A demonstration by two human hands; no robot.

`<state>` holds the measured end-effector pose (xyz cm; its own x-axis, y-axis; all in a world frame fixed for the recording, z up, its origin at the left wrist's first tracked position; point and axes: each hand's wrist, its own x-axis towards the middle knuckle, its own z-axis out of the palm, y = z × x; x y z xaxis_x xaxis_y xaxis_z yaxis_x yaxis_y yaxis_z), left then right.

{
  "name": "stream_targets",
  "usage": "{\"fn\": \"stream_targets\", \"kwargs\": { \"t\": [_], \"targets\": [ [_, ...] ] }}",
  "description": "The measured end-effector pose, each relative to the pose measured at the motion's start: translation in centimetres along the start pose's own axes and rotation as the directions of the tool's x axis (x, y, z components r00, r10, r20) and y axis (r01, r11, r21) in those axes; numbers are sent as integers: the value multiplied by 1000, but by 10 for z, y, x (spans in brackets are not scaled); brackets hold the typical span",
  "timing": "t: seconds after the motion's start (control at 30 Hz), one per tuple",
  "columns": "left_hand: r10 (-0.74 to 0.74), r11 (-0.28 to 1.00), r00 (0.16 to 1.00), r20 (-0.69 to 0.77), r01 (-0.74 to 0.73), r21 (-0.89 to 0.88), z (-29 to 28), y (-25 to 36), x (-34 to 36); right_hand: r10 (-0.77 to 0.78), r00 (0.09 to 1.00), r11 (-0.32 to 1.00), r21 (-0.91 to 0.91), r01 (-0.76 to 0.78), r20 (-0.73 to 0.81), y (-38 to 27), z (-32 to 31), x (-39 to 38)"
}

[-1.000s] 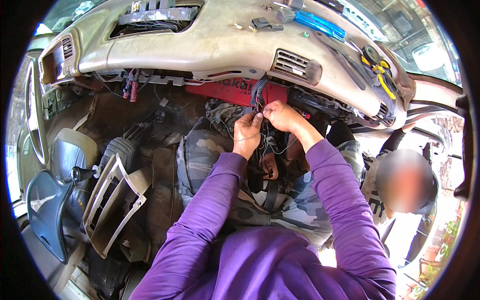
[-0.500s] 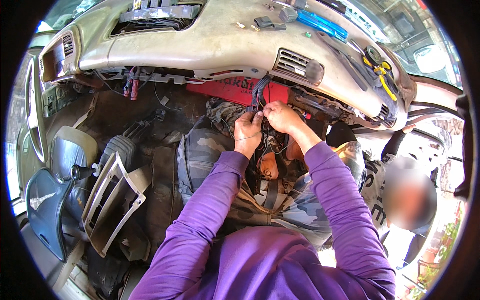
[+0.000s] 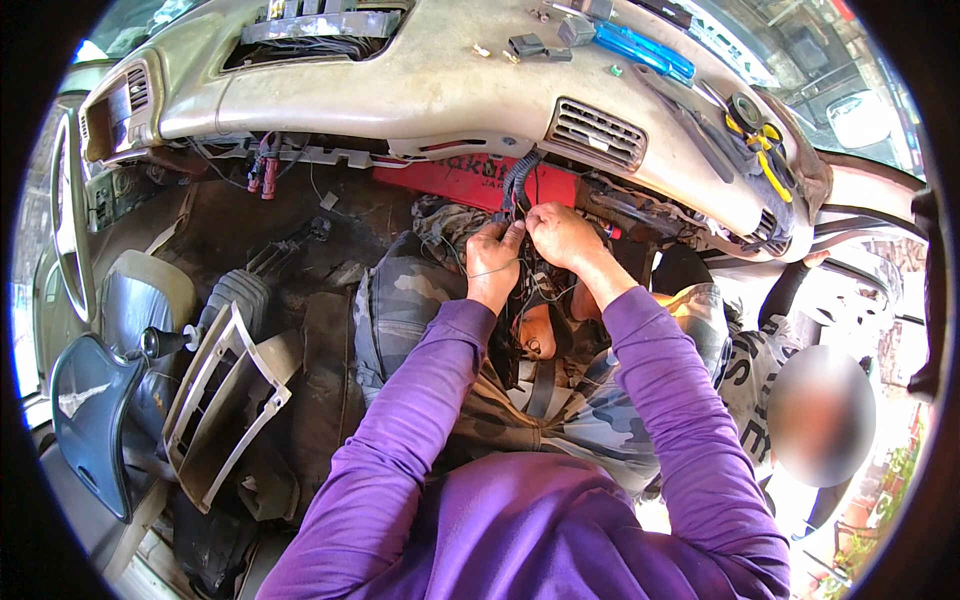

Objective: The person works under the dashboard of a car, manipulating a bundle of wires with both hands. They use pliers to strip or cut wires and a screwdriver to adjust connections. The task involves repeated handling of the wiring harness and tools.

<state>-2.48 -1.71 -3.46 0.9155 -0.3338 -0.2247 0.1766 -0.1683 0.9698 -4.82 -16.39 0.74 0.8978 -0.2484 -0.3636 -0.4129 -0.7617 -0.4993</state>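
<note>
Black ribbed wiring loom (image 3: 518,180) hangs from under the worn beige plastic dashboard (image 3: 420,90), just in front of a red panel (image 3: 470,180) with dark lettering. Thin dark wires (image 3: 490,268) trail from it down over camouflage fabric (image 3: 400,300). Both purple-sleeved forearms reach up from the lower edge and meet below the loom. Left hand (image 3: 493,262) is curled, fingers pinched narrow on the thin wires; right hand (image 3: 562,236) is also curled close, fingertips touching the wires beside the left, knuckles up. On the dashboard top lie a blue-handled tool (image 3: 640,50), yellow-handled pliers (image 3: 760,150) and small dark connectors (image 3: 530,45); a slatted vent (image 3: 598,135) sits above the hands. Left of them stand a ribbed gear-lever boot (image 3: 235,295), a loose grey trim frame (image 3: 225,400) and the steering wheel (image 3: 68,230). Another person is at the right, by the open door
</note>
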Motion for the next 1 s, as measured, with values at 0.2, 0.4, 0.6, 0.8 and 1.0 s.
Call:
{"fn": "stream_targets", "kwargs": {
  "t": [0.2, 0.4, 0.6, 0.8, 1.0],
  "targets": [
    [-8, 1000, 1000, -21, 8, -9, 0, -4, 3, 20, 998, 998, -66, -24, -58, -12, -2, -9],
    [-96, 993, 995, -16, 94, -71, 0, 1, 4, 63, 991, 992, -101, -76, -121, -16, -3, -11],
    [-19, 997, 999, 30, 21, -75, 3, 0, 0, -187, 981, 982, 17, 186, 57, 6, -18, 6],
    [23, 978, 994, 107, 0, -209, 0, 17, -10, -208, 962, 978, 40, 204, 179, 18, -12, 9],
    [2, 985, 995, 97, 15, -171, 0, 3, -5, -184, 983, 978, 101, 182, 9, 13, 0, 7]
  ]
}}
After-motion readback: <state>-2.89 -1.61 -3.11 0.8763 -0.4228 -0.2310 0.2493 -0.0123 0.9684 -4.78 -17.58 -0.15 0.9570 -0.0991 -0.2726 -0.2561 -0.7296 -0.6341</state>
